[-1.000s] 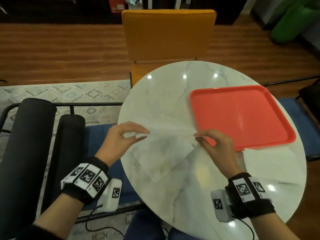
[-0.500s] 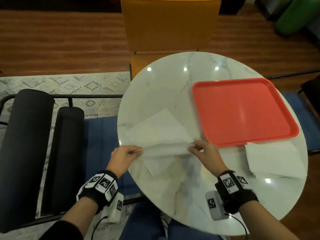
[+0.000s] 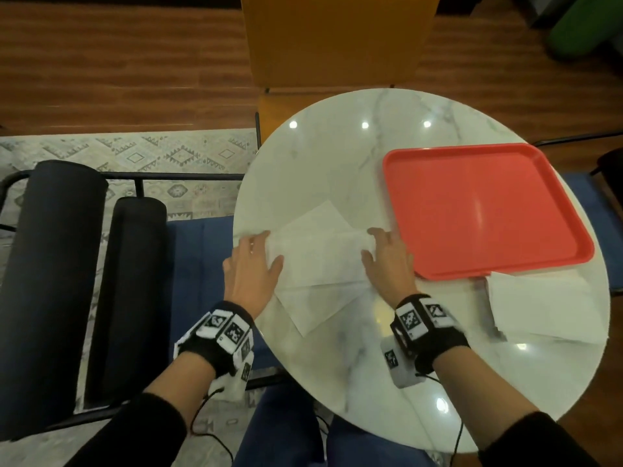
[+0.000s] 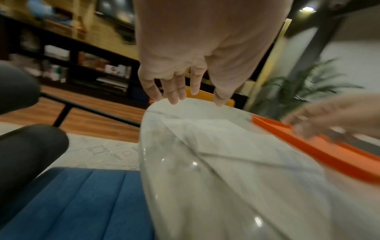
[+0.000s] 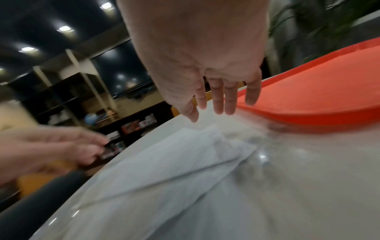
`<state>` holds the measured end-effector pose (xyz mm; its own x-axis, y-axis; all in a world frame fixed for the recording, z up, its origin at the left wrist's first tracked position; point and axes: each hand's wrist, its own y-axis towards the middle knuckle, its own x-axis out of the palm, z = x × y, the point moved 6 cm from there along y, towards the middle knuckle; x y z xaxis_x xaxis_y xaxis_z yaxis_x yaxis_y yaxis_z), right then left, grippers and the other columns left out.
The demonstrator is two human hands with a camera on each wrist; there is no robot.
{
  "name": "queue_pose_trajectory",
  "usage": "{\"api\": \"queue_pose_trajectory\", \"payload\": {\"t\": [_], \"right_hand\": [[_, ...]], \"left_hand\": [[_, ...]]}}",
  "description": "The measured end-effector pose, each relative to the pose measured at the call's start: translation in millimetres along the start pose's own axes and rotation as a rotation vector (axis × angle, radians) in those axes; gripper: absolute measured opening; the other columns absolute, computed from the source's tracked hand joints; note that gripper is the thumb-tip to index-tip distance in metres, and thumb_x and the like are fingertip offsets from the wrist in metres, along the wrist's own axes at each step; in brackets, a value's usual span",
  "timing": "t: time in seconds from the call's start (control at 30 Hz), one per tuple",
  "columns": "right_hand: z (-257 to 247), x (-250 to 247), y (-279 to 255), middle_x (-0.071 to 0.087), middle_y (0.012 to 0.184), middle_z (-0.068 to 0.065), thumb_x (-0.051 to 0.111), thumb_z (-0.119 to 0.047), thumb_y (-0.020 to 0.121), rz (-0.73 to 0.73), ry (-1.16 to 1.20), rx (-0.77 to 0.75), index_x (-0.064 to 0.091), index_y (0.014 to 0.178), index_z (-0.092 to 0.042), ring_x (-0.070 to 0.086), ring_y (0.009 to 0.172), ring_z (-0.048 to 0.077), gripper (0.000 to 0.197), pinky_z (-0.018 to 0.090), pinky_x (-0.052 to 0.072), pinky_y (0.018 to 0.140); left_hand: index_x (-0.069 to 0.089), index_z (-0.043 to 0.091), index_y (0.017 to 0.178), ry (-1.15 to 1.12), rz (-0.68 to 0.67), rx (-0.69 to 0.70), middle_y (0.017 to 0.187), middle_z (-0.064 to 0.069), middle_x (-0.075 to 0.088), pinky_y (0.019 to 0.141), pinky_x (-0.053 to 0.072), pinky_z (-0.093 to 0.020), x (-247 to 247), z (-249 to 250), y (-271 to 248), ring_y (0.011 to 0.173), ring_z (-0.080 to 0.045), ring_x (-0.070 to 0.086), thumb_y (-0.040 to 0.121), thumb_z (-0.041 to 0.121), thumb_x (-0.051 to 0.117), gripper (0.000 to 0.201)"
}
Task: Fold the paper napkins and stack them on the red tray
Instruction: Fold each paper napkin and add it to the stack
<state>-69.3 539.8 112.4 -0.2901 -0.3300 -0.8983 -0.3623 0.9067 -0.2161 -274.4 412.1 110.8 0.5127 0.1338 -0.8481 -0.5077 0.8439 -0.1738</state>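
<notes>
A white paper napkin (image 3: 320, 264) lies folded over on the round marble table (image 3: 337, 156), with a lower layer sticking out toward me. My left hand (image 3: 266, 251) lies with straight fingers on its left end, and my right hand (image 3: 377, 247) does the same on its right end. In the left wrist view the left hand (image 4: 185, 91) spreads its fingers above the napkin (image 4: 226, 142). The right wrist view shows the right hand (image 5: 216, 105) over the napkin (image 5: 164, 170), beside the tray (image 5: 318, 97). The red tray (image 3: 478, 210) has nothing on it.
A pile of unfolded white napkins (image 3: 539, 305) lies at the table's right front, partly under the tray's near edge. An orange chair (image 3: 337, 42) stands behind the table. Black bolsters (image 3: 54, 264) and a blue cushion (image 3: 199, 257) are to the left.
Both hands pinched the napkin's corners in the air and brought them over. Now the pinch is released, the fingers are straight, and the folded napkin lies on the table.
</notes>
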Motion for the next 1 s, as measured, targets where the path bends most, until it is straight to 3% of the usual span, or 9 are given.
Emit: {"api": "queue_pose_trajectory", "payload": {"t": [0.13, 0.3, 0.4, 0.5, 0.6, 0.7, 0.8, 0.87, 1.0], "right_hand": [[-48.4, 50.1, -43.4, 0.012, 0.159, 0.007, 0.027, -0.029, 0.101, -0.240, -0.123, -0.317, 0.013, 0.151, -0.014, 0.010, 0.147, 0.022, 0.054, 0.045, 0.010, 0.117], [-50.9, 100.8, -67.2, -0.023, 0.150, -0.008, 0.004, -0.049, 0.096, -0.454, -0.196, -0.457, -0.009, 0.150, -0.020, -0.022, 0.139, 0.007, 0.062, 0.042, -0.011, 0.117], [-29.1, 94.2, -62.0, -0.023, 0.150, -0.011, -0.011, -0.055, 0.086, -0.403, -0.254, -0.445, -0.010, 0.150, -0.024, -0.022, 0.138, 0.006, 0.071, 0.041, -0.014, 0.115], [4.1, 79.7, -56.7, -0.022, 0.150, -0.015, -0.012, -0.059, 0.082, -0.385, -0.236, -0.338, -0.009, 0.150, -0.027, -0.020, 0.138, 0.002, 0.075, 0.042, -0.011, 0.116], [41.8, 63.6, -55.1, -0.017, 0.154, -0.018, 0.007, -0.051, 0.097, -0.372, -0.182, -0.189, -0.008, 0.149, -0.032, -0.016, 0.141, -0.001, 0.057, 0.043, -0.010, 0.117], [57.9, 55.0, -56.5, -0.012, 0.154, -0.019, 0.008, -0.047, 0.099, -0.331, -0.221, -0.170, -0.001, 0.151, -0.031, -0.012, 0.141, -0.003, 0.055, 0.046, -0.008, 0.116], [50.6, 44.2, -47.1, 0.029, 0.152, -0.010, 0.025, -0.036, 0.100, -0.119, -0.232, -0.220, 0.038, 0.144, -0.023, 0.029, 0.141, 0.007, 0.047, 0.050, 0.006, 0.115], [39.3, 34.0, -41.9, 0.064, 0.125, -0.001, 0.040, -0.026, 0.093, 0.085, -0.237, -0.283, 0.066, 0.114, -0.020, 0.061, 0.115, 0.015, 0.034, 0.047, 0.021, 0.106], [33.9, 27.5, -33.2, 0.073, 0.088, -0.003, 0.058, -0.022, 0.087, 0.187, -0.242, -0.270, 0.069, 0.083, -0.020, 0.068, 0.084, 0.021, 0.012, 0.042, 0.031, 0.092]], "left_hand": [[0.039, 0.011, 0.141, 0.225, -0.163, 0.252, 0.145, -0.008, 0.043, 0.107, 0.033, -0.046, 43.6, 15.1, -34.4, 0.133, -0.023, 0.042, 0.095, 0.035, 0.040, 0.052], [0.036, 0.003, 0.142, 0.391, -0.327, 0.207, 0.150, -0.013, 0.035, 0.101, 0.037, -0.057, 76.3, -14.6, -42.6, 0.136, -0.026, 0.040, 0.087, 0.047, 0.027, 0.072], [0.016, 0.009, 0.150, 0.366, -0.343, 0.211, 0.157, -0.006, 0.012, 0.112, 0.015, -0.051, 79.6, -20.3, -42.8, 0.144, -0.019, 0.014, 0.090, 0.065, 0.006, 0.082], [-0.015, 0.017, 0.146, 0.353, -0.323, 0.241, 0.154, 0.003, -0.020, 0.112, -0.009, -0.045, 82.3, -20.0, -41.6, 0.141, -0.012, -0.016, 0.075, 0.071, -0.022, 0.090], [-0.026, 0.019, 0.142, 0.348, -0.346, 0.235, 0.150, 0.004, -0.030, 0.111, -0.013, -0.043, 82.7, -20.8, -41.2, 0.139, -0.010, -0.024, 0.068, 0.072, -0.029, 0.091], [-0.024, 0.018, 0.142, 0.336, -0.344, 0.240, 0.151, 0.004, -0.028, 0.112, -0.013, -0.043, 83.8, -21.3, -41.5, 0.139, -0.010, -0.023, 0.068, 0.072, -0.029, 0.092], [-0.022, 0.018, 0.143, 0.306, -0.339, 0.242, 0.152, 0.004, -0.025, 0.115, -0.008, -0.046, 83.2, -20.4, -41.6, 0.139, -0.009, -0.021, 0.070, 0.073, -0.026, 0.091], [-0.023, 0.019, 0.143, 0.313, -0.336, 0.242, 0.151, 0.005, -0.026, 0.117, -0.005, -0.046, 82.0, -21.0, -41.7, 0.139, -0.007, -0.021, 0.069, 0.073, -0.026, 0.091], [-0.016, 0.019, 0.147, 0.305, -0.327, 0.238, 0.151, 0.007, -0.023, 0.118, 0.001, -0.046, 77.6, -20.2, -40.1, 0.142, -0.008, -0.014, 0.073, 0.074, -0.018, 0.092]]}}
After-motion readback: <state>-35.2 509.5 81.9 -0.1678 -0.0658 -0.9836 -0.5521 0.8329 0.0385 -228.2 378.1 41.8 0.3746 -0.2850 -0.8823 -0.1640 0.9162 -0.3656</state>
